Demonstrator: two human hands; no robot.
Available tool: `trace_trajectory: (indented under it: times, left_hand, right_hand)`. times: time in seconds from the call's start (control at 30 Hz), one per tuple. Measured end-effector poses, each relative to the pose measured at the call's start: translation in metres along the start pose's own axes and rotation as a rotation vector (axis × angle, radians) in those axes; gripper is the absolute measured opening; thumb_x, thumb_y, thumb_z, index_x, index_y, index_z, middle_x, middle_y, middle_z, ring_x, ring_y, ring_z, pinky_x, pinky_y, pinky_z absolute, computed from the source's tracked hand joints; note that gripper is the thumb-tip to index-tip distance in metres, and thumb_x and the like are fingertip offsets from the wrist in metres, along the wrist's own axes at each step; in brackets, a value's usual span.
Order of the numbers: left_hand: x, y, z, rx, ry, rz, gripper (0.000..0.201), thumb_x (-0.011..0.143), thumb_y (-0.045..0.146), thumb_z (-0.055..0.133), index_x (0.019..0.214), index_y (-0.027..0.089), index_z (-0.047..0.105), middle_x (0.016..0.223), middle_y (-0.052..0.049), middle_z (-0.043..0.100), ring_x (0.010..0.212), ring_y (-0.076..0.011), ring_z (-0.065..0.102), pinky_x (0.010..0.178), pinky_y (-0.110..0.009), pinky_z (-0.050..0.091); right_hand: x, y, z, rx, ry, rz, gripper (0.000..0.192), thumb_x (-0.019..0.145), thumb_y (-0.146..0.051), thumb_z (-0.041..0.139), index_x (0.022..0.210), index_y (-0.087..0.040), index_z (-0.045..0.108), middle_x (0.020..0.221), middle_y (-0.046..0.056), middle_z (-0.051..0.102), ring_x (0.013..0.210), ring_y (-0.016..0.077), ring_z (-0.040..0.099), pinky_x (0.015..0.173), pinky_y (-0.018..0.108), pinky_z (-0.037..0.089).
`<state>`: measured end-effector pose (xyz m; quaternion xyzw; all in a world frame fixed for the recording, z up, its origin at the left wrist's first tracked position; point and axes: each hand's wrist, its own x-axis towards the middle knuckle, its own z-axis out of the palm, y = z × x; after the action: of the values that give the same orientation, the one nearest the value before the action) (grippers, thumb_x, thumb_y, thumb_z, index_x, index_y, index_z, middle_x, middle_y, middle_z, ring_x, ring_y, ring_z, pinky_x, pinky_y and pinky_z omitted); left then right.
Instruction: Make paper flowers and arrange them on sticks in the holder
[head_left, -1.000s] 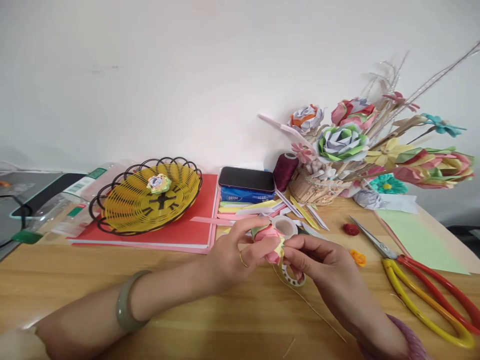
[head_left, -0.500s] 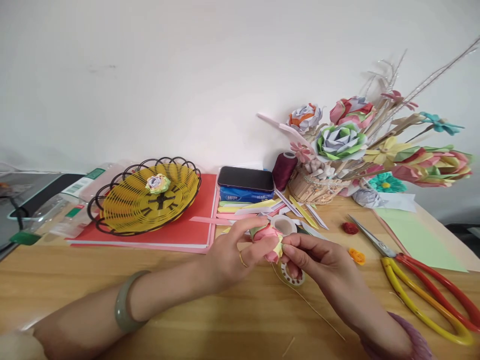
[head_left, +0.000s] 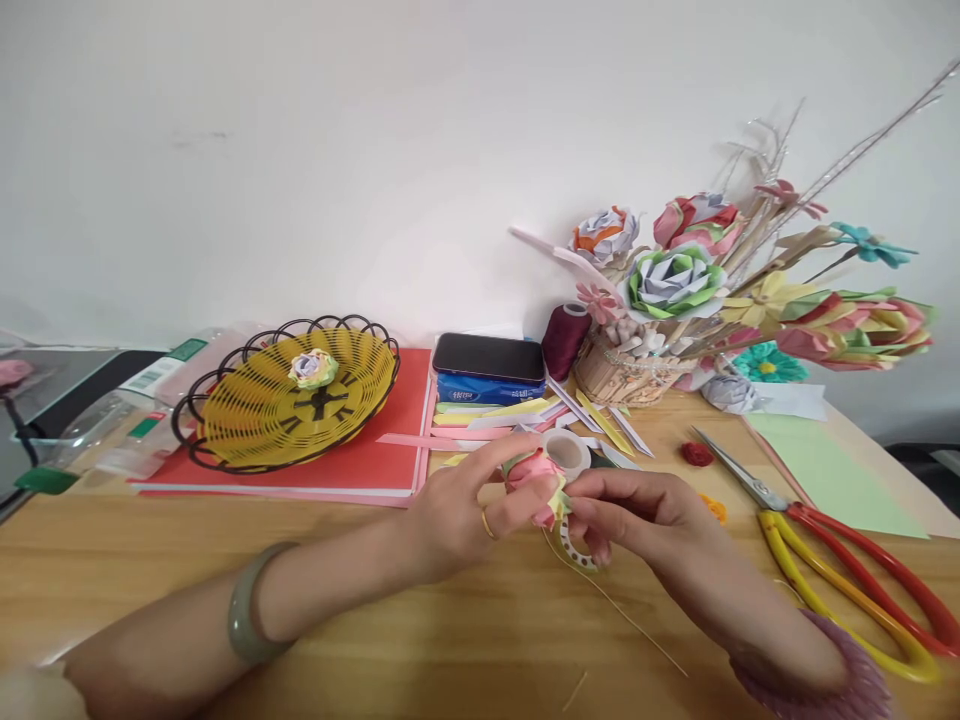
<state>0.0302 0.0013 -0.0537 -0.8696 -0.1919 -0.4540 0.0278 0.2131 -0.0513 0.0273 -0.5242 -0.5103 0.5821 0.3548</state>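
Left hand (head_left: 457,515) curled around a small pink and yellow-green paper flower (head_left: 541,480), thumb and fingers closed on it from the left, gold ring on one finger, grey-green bangle (head_left: 247,617) on the wrist. Right hand (head_left: 637,510) meeting it from the right, fingertips (head_left: 576,508) pinched against the flower's lower edge. Flower held just above the wooden table (head_left: 375,620), in front of a tape roll (head_left: 568,452). Thin wire stem (head_left: 622,620) trailing from under the hands toward the near edge; possibly joined to the flower, junction hidden. Small patterned ring (head_left: 574,552) lying under the right fingers. Scissors (head_left: 840,560) well to the right, yellow basket (head_left: 292,400) on a red folder (head_left: 382,440) to the left, phone (head_left: 491,357) behind, basket of paper flowers (head_left: 675,300) at the back right
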Motion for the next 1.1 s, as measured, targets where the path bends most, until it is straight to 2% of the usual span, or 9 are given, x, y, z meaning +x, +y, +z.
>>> trace_trajectory:
  times: [0.17, 0.37, 0.67, 0.97, 1.1]
  left_hand:
    - [0.009, 0.000, -0.005, -0.114, 0.021, -0.031, 0.058, 0.083, 0.012, 0.050, 0.133, 0.031, 0.027, 0.124, -0.008, 0.052, 0.105, -0.0150, 0.058, 0.067, -0.019, 0.056]
    - [0.008, 0.003, -0.003, -0.087, 0.032, -0.036, 0.048, 0.084, 0.017, 0.051, 0.128, 0.026, 0.035, 0.124, -0.010, 0.050, 0.103, -0.0160, 0.058, 0.072, -0.025, 0.056]
    - [0.003, 0.000, 0.000, -0.084, 0.030, 0.015, 0.040, 0.082, 0.015, 0.052, 0.120, 0.021, 0.041, 0.128, -0.012, 0.046, 0.106, -0.0161, 0.057, 0.071, -0.023, 0.056]
    - [0.013, 0.002, -0.006, 0.044, 0.099, 0.140, 0.030, 0.079, 0.011, 0.056, 0.108, 0.014, 0.048, 0.125, -0.014, 0.048, 0.113, -0.0197, 0.053, 0.074, -0.024, 0.058]
    - [0.015, 0.004, -0.006, 0.062, 0.096, 0.134, 0.026, 0.082, 0.013, 0.053, 0.107, 0.014, 0.048, 0.123, -0.013, 0.049, 0.113, -0.0195, 0.053, 0.075, -0.024, 0.058]
  right_hand:
    - [0.003, 0.006, 0.000, 0.081, 0.005, -0.002, 0.022, 0.072, -0.039, 0.067, 0.070, -0.017, 0.069, 0.063, -0.001, 0.060, 0.050, 0.0070, 0.046, 0.051, 0.022, 0.038]
    - [0.007, 0.009, 0.003, 0.116, 0.020, 0.036, 0.024, 0.067, -0.040, 0.071, 0.066, -0.016, 0.069, 0.061, 0.000, 0.061, 0.048, 0.0065, 0.046, 0.048, 0.021, 0.037]
    - [0.005, 0.008, 0.006, 0.139, 0.066, 0.093, 0.019, 0.059, -0.034, 0.076, 0.062, -0.017, 0.068, 0.054, -0.002, 0.057, 0.046, 0.0070, 0.046, 0.047, 0.022, 0.037]
    - [0.007, 0.008, 0.008, 0.123, 0.046, 0.084, 0.023, 0.056, -0.034, 0.077, 0.057, -0.016, 0.064, 0.051, -0.004, 0.053, 0.045, 0.0065, 0.044, 0.047, 0.022, 0.036]
    - [0.007, 0.009, 0.012, 0.179, 0.061, 0.060, 0.021, 0.057, -0.031, 0.078, 0.058, -0.016, 0.063, 0.053, -0.005, 0.054, 0.045, 0.0055, 0.043, 0.046, 0.020, 0.035]
